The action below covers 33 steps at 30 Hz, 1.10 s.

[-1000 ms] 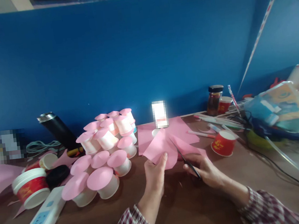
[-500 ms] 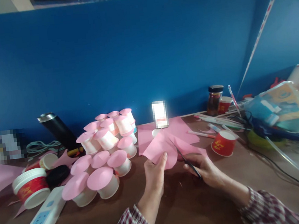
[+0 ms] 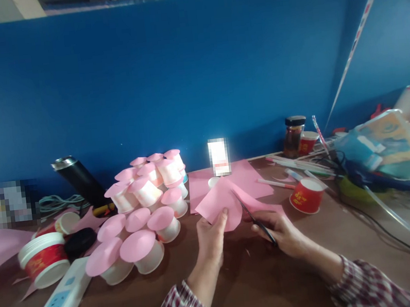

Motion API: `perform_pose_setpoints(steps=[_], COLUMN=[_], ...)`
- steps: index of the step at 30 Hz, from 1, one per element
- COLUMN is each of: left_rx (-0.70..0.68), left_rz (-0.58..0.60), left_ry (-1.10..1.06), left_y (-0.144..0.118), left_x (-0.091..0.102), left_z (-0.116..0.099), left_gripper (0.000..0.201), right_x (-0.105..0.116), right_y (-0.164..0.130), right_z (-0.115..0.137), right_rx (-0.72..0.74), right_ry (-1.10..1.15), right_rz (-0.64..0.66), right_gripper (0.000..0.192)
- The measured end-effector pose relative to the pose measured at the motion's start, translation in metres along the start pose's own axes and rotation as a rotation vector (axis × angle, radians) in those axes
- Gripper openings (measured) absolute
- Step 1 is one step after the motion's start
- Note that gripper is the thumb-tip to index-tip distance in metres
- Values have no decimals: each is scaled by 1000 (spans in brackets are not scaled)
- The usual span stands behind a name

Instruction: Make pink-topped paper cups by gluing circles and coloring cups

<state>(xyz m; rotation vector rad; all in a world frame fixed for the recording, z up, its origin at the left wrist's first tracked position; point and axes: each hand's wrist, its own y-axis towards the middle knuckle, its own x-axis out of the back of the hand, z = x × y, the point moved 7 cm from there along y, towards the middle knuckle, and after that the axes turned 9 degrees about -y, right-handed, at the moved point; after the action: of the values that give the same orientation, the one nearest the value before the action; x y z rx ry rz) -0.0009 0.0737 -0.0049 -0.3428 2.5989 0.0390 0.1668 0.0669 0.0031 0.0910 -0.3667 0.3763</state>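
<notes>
My left hand (image 3: pixel 214 238) pinches a piece of pink paper (image 3: pixel 217 202), thumb on top and fingers beneath it. In my right hand (image 3: pixel 277 229) is a pair of dark scissors (image 3: pixel 262 228), with the blades in a cut that parts the paper. A strip of the paper curls off to the right, over the right hand's fingers. Under and behind this work lies a larger pink sheet (image 3: pixel 251 175). To the left stand several white paper cups with shallow pink paper cones on top, among them a front pink cone (image 3: pixel 137 245).
A red paper cup (image 3: pixel 307 196) stands right of my hands, near a lidded jar (image 3: pixel 294 134) and thin sticks. Plastic bags (image 3: pixel 387 149) and cables crowd the far right. At left are a power strip (image 3: pixel 56 306), a red-and-white tub (image 3: pixel 44 261) and a black flask (image 3: pixel 79 181).
Both hands stay almost in place. The scissors' blades look closer together, and the cut strip has bent a little more to the right.
</notes>
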Motion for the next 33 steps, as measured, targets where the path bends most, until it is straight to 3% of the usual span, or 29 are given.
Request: perform_pose_setpoints(steps=[11, 20, 28, 33], left_rx=[40, 57, 232, 342], left_rz=[29, 124, 194, 313], left_ry=[48, 149, 59, -242], left_y=[6, -2, -7, -17], left_x=[3, -6, -15, -28], left_z=[-2, 0, -3, 5], left_gripper=[45, 39, 42, 46], right_x=[-2, 0, 4, 2], right_y=[-1, -1, 0, 0], right_z=[-4, -1, 5, 5], right_rx=[-41, 45, 48, 34], right_ry=[116, 115, 122, 224], right_rz=[67, 74, 31, -48], right_gripper=[55, 39, 37, 39])
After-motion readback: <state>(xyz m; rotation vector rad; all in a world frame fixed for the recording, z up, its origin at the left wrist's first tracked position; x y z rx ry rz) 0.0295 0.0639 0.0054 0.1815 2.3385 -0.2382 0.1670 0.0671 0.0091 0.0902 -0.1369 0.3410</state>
